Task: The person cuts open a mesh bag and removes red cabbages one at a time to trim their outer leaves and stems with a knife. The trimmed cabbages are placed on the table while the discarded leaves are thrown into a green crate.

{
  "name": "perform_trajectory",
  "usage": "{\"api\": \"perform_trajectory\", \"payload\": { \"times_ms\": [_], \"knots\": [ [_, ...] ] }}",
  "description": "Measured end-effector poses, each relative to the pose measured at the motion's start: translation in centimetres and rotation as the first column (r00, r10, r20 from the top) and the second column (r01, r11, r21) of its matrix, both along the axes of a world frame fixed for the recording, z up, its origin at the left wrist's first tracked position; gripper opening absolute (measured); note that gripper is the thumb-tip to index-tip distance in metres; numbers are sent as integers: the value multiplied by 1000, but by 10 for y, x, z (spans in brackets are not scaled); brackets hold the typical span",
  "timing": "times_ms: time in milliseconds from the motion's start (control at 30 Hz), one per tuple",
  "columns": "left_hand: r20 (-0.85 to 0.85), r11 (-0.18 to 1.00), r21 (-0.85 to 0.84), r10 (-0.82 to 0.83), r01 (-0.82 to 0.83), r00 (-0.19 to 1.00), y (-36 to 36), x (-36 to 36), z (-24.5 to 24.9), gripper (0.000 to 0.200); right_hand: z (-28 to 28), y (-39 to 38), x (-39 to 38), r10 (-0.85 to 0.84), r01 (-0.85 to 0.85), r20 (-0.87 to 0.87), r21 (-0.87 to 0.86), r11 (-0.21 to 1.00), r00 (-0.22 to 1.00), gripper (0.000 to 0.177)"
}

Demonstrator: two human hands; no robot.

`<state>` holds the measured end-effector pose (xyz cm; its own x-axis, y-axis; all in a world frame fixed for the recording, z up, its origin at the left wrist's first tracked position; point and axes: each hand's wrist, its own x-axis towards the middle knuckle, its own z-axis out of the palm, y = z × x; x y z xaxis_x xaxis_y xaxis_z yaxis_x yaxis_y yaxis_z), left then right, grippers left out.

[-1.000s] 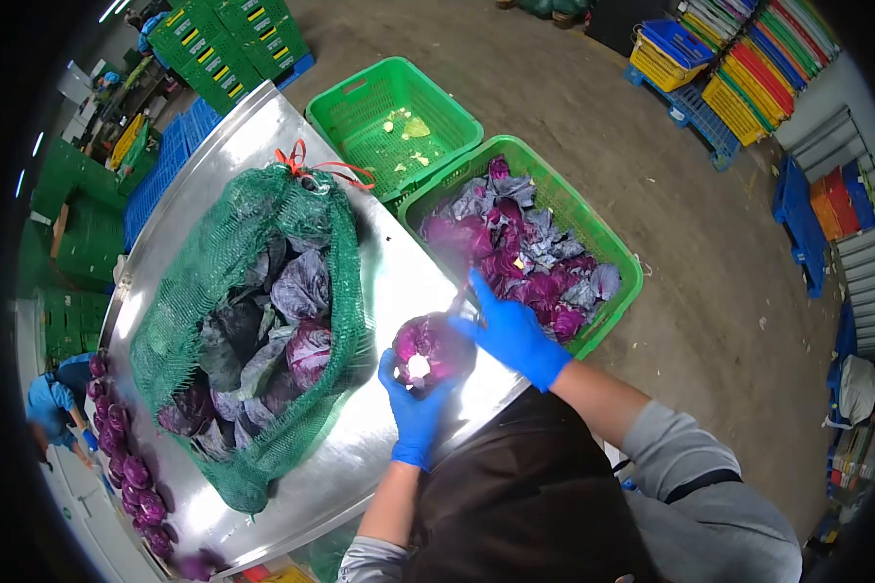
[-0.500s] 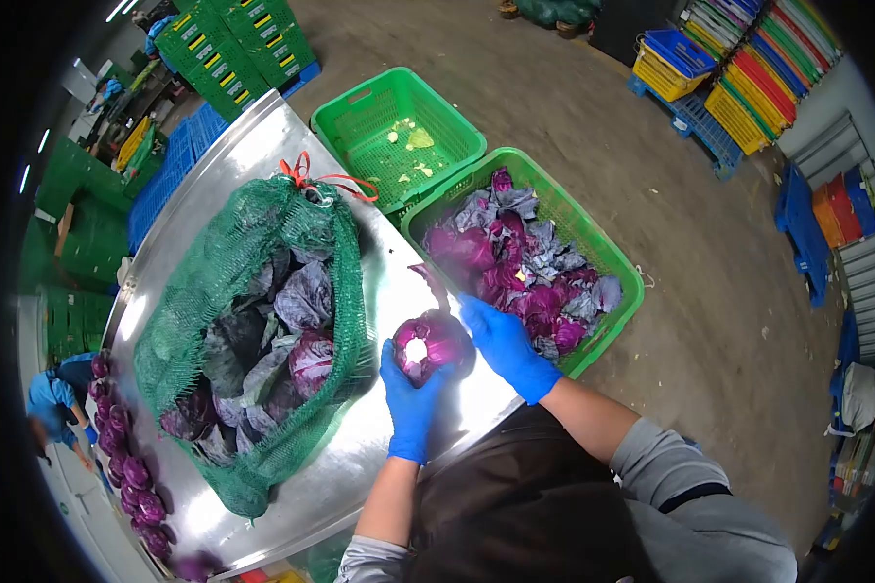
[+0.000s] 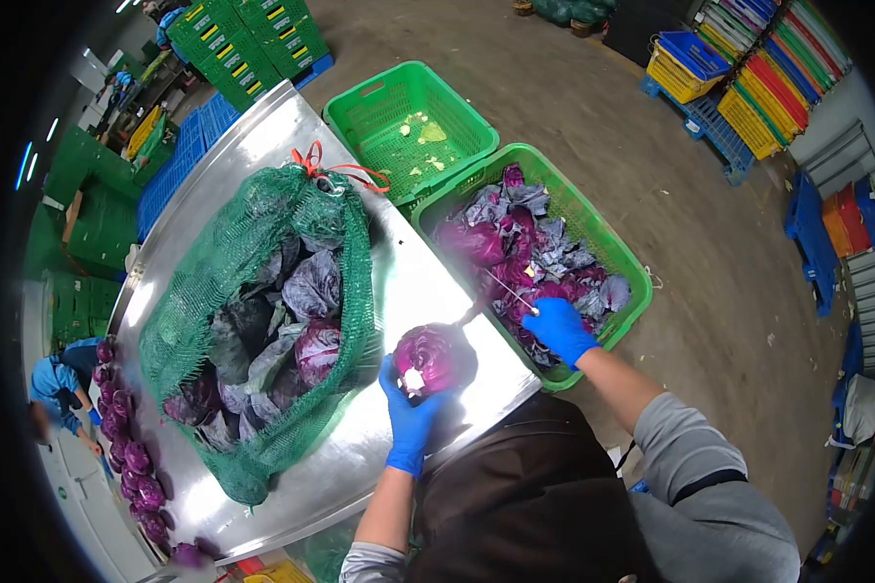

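My left hand (image 3: 410, 420) is closed round the lower left side of a trimmed red cabbage (image 3: 432, 356) on the metal table. Its white cut stem end faces toward me. Over the near side of the green crate (image 3: 642, 291) full of purple leaves (image 3: 554, 257), my right hand (image 3: 561, 330) is wrapped round what looks like a thin knife (image 3: 507, 290). The narrow blade points up and left; the fingers hide the handle. A green mesh sack (image 3: 190, 282) with red cabbages (image 3: 313, 287) lies open to the left of my hands.
A second green crate (image 3: 476, 131) holds a few pale scraps. Trimmed cabbages (image 3: 131, 462) line the left edge of the metal table (image 3: 403, 277). A co-worker in blue (image 3: 58, 379) stands beyond it. Stacked crates (image 3: 253, 44) stand at the back.
My right hand has moved right and slightly down, from beside the cabbage to over the leaf crate. The cabbage has tilted in my left hand, bringing its stem end lower.
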<state>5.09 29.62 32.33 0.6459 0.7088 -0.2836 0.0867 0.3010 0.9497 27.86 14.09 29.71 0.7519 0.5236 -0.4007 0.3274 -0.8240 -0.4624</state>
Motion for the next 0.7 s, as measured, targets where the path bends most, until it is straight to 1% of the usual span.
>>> {"api": "perform_trajectory", "payload": {
  "times_ms": [33,67,100,133,167,200,233,267,300,333,367,400,433,467,500,567,600,667,700],
  "knots": [
    [5,993,109,-44,43,999,2,-2,-6,101,8,-2,4,80,-72,54,-134,988,995,28],
    [4,993,107,-44,44,999,1,1,-2,101,33,0,-2,80,-72,53,-137,988,995,28],
    [-21,981,158,-111,113,994,0,5,5,102,68,10,-14,18,12,-157,190,982,987,37],
    [-49,960,211,-178,185,983,0,6,9,103,87,22,-24,24,164,-366,473,866,930,48],
    [6,968,167,-189,186,982,1,9,6,103,72,33,-35,146,160,-411,623,765,900,51],
    [8,967,168,-195,191,981,2,9,6,103,55,40,-45,273,170,-429,749,640,861,54],
    [6,967,112,-232,230,973,7,8,9,102,53,46,-46,322,-13,-310,702,712,895,53],
    [6,963,57,-266,265,964,14,6,12,102,45,52,-45,322,-12,-311,702,712,894,53],
    [35,946,49,-322,320,946,22,5,13,100,34,58,-42,350,-19,-305,729,684,886,50],
    [29,947,46,-319,317,947,22,7,11,100,32,62,-43,378,-23,-302,754,656,875,46],
    [-36,965,42,-258,260,965,20,10,7,99,35,61,-45,336,48,-391,710,703,857,37],
    [-94,978,48,-196,201,976,20,16,5,97,33,62,-47,344,41,-388,712,701,855,37],
    [-104,992,26,-121,124,987,20,21,5,93,30,65,-48,304,97,-400,727,680,864,33],
    [-104,992,25,-118,121,988,21,24,5,93,27,65,-49,260,158,-419,736,658,870,30],
    [-115,994,14,-106,108,988,21,24,3,91,23,61,-50,263,158,-424,733,662,867,30],
    [-124,997,-21,-79,77,989,21,23,9,84,23,54,-46,284,57,-279,798,600,918,21],
    [-120,997,-16,-72,71,990,26,23,14,84,20,50,-42,291,49,-273,801,597,917,21],
    [-153,966,-255,-1,-38,988,34,21,19,76,8,36,-32,316,248,-477,795,554,820,12],
    [-151,958,-280,17,-60,988,38,20,18,70,2,32,-25,270,266,-521,736,623,810,10]
  ]
}}
